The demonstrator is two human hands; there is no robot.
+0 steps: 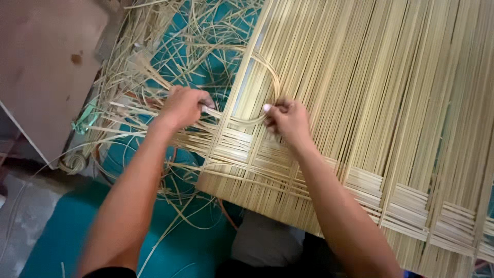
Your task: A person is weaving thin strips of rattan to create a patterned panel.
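Hands work at the near left corner of a woven mat of pale bamboo strips lying across a teal floor sheet. The left hand keeps its grip pinched on a thin looping strip; the right hand pinches the strip's other end against the mat, with loose strips tangled beside a brown board

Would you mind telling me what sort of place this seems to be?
Probably a small weaving workshop with work done on the floor: a half-woven mat of pale strips, loose strips scattered over a teal sheet, and both hands pulling one strip.
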